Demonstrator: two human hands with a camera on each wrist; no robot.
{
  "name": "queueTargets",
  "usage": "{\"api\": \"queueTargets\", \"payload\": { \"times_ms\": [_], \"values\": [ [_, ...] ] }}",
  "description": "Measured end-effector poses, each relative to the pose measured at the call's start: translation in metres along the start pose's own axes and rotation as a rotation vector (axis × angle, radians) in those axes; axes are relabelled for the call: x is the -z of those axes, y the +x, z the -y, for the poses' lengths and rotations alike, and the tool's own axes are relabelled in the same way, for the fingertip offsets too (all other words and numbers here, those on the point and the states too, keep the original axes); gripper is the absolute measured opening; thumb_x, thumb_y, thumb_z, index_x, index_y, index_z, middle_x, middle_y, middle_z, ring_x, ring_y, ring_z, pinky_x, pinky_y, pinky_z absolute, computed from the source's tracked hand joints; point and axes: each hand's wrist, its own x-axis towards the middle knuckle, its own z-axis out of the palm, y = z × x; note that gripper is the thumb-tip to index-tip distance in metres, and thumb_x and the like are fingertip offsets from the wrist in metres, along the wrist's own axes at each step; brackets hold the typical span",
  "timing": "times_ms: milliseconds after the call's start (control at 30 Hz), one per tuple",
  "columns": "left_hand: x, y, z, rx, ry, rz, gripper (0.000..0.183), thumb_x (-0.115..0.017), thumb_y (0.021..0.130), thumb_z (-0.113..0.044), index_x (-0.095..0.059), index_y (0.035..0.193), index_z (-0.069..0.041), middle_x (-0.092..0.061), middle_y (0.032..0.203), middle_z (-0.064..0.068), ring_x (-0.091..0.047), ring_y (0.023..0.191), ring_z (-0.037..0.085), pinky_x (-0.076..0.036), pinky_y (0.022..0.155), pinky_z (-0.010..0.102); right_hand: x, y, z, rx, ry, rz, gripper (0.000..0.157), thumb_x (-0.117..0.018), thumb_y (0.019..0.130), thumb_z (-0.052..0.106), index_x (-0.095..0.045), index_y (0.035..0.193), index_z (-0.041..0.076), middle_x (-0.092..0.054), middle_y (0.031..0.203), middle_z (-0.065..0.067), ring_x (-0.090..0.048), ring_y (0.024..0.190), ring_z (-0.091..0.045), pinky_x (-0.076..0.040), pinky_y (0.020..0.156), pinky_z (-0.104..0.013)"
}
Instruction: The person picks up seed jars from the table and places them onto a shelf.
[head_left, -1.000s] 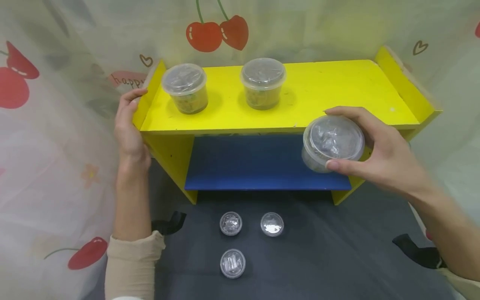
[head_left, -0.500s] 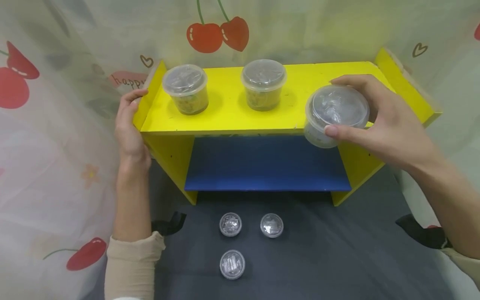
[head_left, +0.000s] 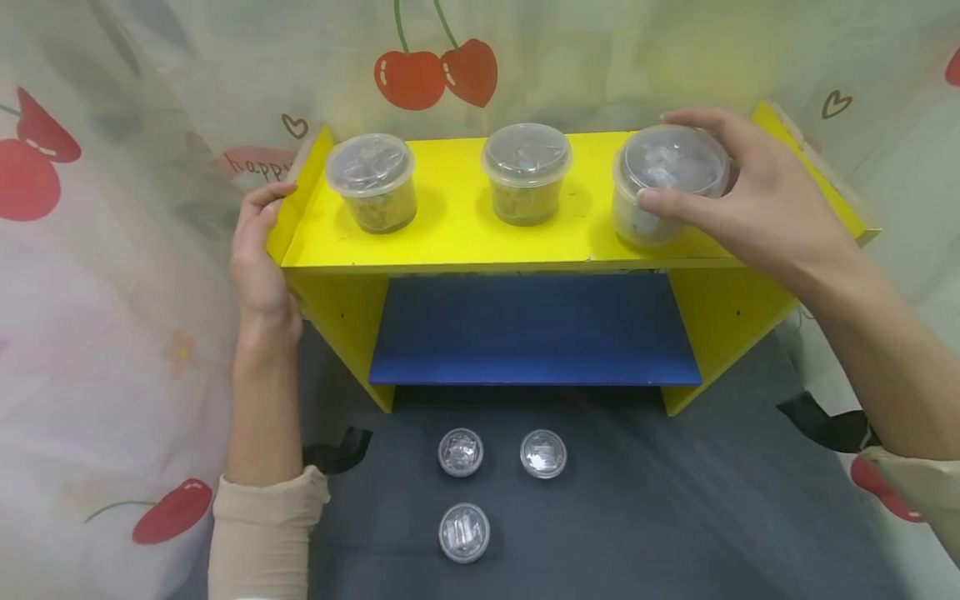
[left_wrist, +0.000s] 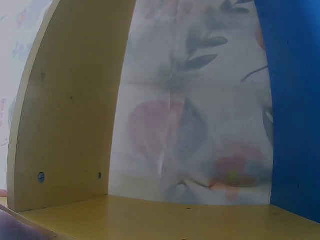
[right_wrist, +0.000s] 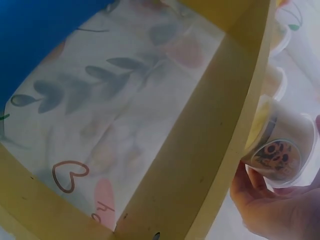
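My right hand (head_left: 765, 187) grips a lidded clear plastic tub (head_left: 648, 212) at the right part of the yellow top shelf (head_left: 450, 246), thumb in front of the lid and fingers behind. A round printed label (right_wrist: 277, 159) shows on this tub in the right wrist view. Two similar lidded tubs, one at the left end (head_left: 382, 208) and one near the middle (head_left: 525, 200), stand upright on the same shelf. At the far left, my left hand (head_left: 258, 250) holds the shelf unit's raised yellow side edge (head_left: 292, 212), fingertips over its top.
Below lies a blue shelf board (head_left: 532, 333) between yellow side panels. On the dark grey cloth (head_left: 675, 517) in front sit three small lidded containers, at left (head_left: 461, 452), right (head_left: 543, 454) and nearest (head_left: 463, 533). A cherry-print curtain (head_left: 600, 67) hangs close behind and beside the unit.
My right hand has carried the tub up and back, from in front of the shelf edge to over the top shelf. My left hand keeps its place on the side edge.
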Motion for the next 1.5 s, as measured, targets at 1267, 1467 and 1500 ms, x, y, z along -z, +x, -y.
{"api": "queueTargets", "payload": {
  "times_ms": [1267, 1467, 1500],
  "values": [
    [-0.001, 0.0, 0.0, 0.007, -0.047, -0.009, 0.031, -0.038, 0.101, -0.017, -0.061, 0.119, -0.006, -0.052, 0.125, 0.009, -0.053, 0.107, 0.023, -0.045, 0.091, 0.029, -0.025, 0.04, -0.01, -0.107, 0.055, -0.097, 0.083, -0.07, 0.085, 0.055, -0.035, 0.152, 0.022, -0.042, 0.15, -0.012, -0.044, 0.129, -0.031, -0.037, 0.11, -0.043],
    [-0.001, 0.0, 0.001, 0.001, -0.029, -0.008, 0.031, -0.037, 0.102, -0.017, -0.061, 0.119, -0.007, -0.051, 0.126, 0.009, -0.053, 0.106, 0.023, -0.046, 0.089, 0.029, -0.025, 0.04, -0.009, -0.14, 0.052, -0.085, 0.086, -0.069, 0.084, 0.059, -0.03, 0.154, 0.027, -0.04, 0.152, -0.012, -0.043, 0.13, -0.032, -0.037, 0.109, -0.046],
    [-0.001, 0.0, 0.002, -0.003, -0.023, -0.006, 0.032, -0.036, 0.102, -0.017, -0.061, 0.119, -0.007, -0.051, 0.126, 0.009, -0.053, 0.106, 0.023, -0.046, 0.09, 0.029, -0.025, 0.04, -0.009, -0.142, 0.048, -0.082, 0.087, -0.069, 0.084, 0.059, -0.028, 0.154, 0.028, -0.038, 0.152, -0.012, -0.042, 0.131, -0.032, -0.036, 0.11, -0.047]
  ]
}}
